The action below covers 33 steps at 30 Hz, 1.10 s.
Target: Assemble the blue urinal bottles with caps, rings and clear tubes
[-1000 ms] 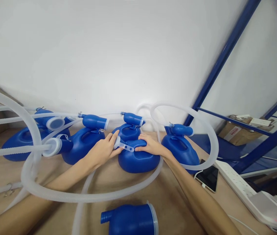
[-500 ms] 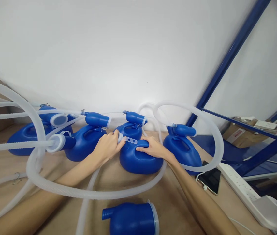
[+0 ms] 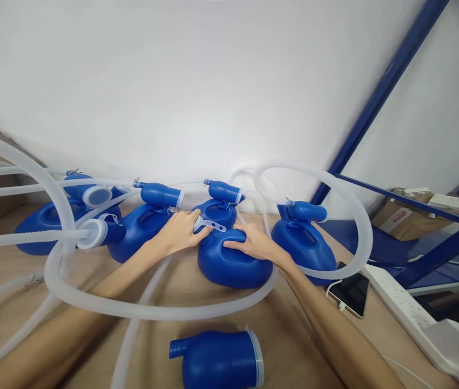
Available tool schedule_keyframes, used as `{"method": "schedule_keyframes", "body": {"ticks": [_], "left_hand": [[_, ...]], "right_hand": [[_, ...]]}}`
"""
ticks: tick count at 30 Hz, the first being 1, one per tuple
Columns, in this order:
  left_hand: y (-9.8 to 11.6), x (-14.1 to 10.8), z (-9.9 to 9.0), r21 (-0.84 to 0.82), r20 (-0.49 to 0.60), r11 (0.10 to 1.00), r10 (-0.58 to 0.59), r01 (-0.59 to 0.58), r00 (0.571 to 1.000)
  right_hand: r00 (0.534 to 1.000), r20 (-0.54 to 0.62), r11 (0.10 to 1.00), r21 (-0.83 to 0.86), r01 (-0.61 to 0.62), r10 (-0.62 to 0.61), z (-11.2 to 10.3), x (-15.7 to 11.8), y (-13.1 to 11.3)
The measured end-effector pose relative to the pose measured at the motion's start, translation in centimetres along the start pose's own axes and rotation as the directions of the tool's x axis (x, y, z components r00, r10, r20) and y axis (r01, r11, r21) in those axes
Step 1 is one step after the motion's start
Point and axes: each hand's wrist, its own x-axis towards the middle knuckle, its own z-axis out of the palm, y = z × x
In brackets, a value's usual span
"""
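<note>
In the middle of the head view a blue plastic urinal bottle [image 3: 233,268] rests on the table. My right hand [image 3: 258,243] is closed around its handle, thumb lying along the near side. At the bottle's neck, my left hand [image 3: 179,232] pinches a whitish cap [image 3: 197,222]. A translucent strap [image 3: 214,226] with holes runs from that cap to the right over the bottle. My left fingers hide most of the neck and cap. Nearer to me lies a loose blue bell-shaped piece [image 3: 219,359] with a ribbed spout and pale rim.
Other blue bottles [image 3: 304,248] with bell-shaped pieces on top stand along the wall at both sides. A translucent corrugated hose [image 3: 164,312] loops across in front of the held bottle. At right lie a phone [image 3: 351,292], a power strip [image 3: 395,302] and a blue rack [image 3: 383,92].
The strap has tilted, its right end now lower and slightly left. Both hands keep their holds, with the left hand shifted slightly. The view has moved slightly.
</note>
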Motion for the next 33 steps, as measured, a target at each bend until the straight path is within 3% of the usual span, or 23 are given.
{"method": "schedule_keyframes", "body": {"ticks": [3,10,14,19,22,25,33], "left_hand": [[0.4,-0.1,-0.1,0.013,0.004,0.999,-0.045,0.045,0.999],[2.3,0.0,-0.8,0.078,-0.002,0.960,-0.268,0.268,0.963],[2.9,0.0,-1.3,0.075,0.015,0.950,-0.305,0.303,0.952],[2.1,-0.4,-2.1,0.054,0.055,0.983,-0.181,0.178,0.982],[1.2,-0.5,-2.4,-0.018,0.073,0.997,0.079,-0.078,0.994],[0.7,-0.2,-2.2,-0.154,0.042,0.943,0.304,-0.294,0.952],[0.6,0.2,-1.7,-0.187,0.018,0.939,0.296,-0.288,0.955]], "right_hand": [[1.000,0.000,1.000,-0.010,0.010,-0.010,0.0,0.1,0.0],[1.000,-0.021,0.999,-0.034,-0.015,0.015,0.1,0.0,-0.7],[0.999,-0.021,0.999,-0.033,-0.039,0.038,0.1,-0.2,-0.8],[0.996,0.087,0.998,0.056,-0.035,0.030,-1.1,-0.2,-0.8],[0.963,0.213,0.977,0.099,-0.188,0.164,-1.9,0.5,-1.3],[0.921,0.271,0.957,-0.002,-0.290,0.280,-2.0,1.7,-2.4],[0.986,0.077,0.971,-0.203,-0.128,0.146,-0.6,2.2,-3.5]]}}
